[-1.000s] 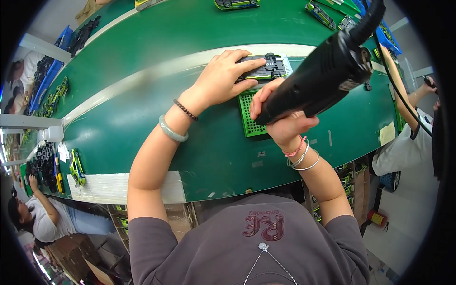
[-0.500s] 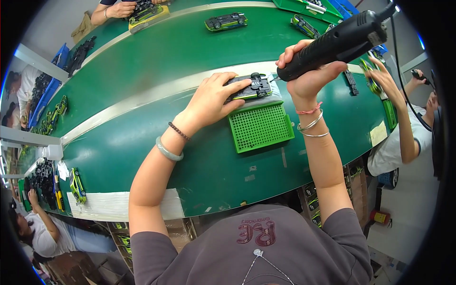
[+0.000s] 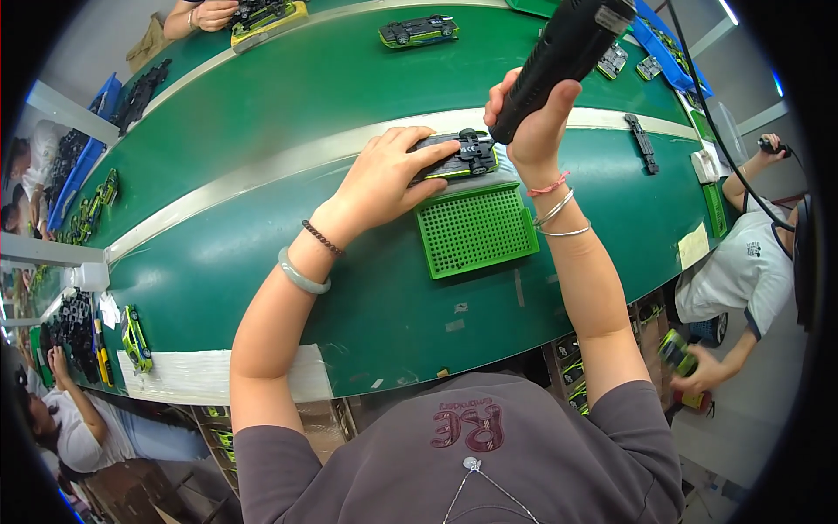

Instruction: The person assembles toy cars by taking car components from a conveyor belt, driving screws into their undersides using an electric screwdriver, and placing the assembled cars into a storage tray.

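Note:
Wheels up on the bench, a toy car (image 3: 476,155) with a black underside and a yellow-green body lies under my left hand (image 3: 380,175). That hand's fingers and thumb close around its left end. A black electric screwdriver (image 3: 566,65) is wrapped in my right hand (image 3: 539,122), tilted so its lower end points at the car's right end. The tip is at the chassis near the wheels; whether it touches a screw is too small to tell. Just nearer than the car sits a green perforated tray (image 3: 478,229).
The green bench (image 3: 375,288) has a pale strip running across it. Farther off lie another upturned car (image 3: 419,31) and a black chassis (image 3: 642,144). A blue bin (image 3: 672,52) stands far right. The screwdriver's cord (image 3: 716,122) hangs at right. A co-worker's hand (image 3: 703,371) holds a car.
My right hand has swung the screwdriver more upright and left, its tip now over the chassis. My left hand stays on the car. The co-worker at right has moved a car below bench level.

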`<control>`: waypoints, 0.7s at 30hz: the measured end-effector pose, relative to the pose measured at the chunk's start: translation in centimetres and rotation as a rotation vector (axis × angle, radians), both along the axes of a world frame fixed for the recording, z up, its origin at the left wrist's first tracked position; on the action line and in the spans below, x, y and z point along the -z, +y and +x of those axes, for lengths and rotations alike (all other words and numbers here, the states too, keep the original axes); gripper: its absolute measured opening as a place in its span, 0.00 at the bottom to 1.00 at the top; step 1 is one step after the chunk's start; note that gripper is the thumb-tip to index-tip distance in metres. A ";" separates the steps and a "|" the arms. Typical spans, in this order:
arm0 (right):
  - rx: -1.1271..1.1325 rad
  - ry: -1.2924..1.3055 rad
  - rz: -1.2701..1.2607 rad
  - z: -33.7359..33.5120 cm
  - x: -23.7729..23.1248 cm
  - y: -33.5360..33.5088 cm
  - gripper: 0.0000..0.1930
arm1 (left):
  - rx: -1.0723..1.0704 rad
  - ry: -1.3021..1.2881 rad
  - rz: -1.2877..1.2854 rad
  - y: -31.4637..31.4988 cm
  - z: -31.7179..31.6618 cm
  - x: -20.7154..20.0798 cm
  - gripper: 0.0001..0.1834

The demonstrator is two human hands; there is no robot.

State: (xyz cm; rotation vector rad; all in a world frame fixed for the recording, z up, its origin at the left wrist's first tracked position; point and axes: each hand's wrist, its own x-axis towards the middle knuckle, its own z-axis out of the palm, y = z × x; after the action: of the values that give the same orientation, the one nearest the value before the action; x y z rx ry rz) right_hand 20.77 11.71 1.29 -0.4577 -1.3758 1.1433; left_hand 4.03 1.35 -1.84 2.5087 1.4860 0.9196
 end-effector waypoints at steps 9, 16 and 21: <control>-0.034 0.047 -0.128 0.1 0.1 0.1 0.42 | -0.006 -0.003 -0.012 -0.3 0.2 -0.1 0.25; -0.011 0.075 -0.006 0.3 -0.5 -1.2 0.42 | 0.011 -0.021 0.039 0.1 0.0 0.6 0.25; -0.243 0.137 -0.076 1.0 -1.9 -8.8 0.54 | -0.024 -0.035 0.007 0.4 -0.3 0.9 0.23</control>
State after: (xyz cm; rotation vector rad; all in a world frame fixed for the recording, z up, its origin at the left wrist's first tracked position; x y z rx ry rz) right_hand 21.77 2.86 3.22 -0.2644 -1.2957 1.4026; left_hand 3.68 1.77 -2.75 2.4724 1.5083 0.9687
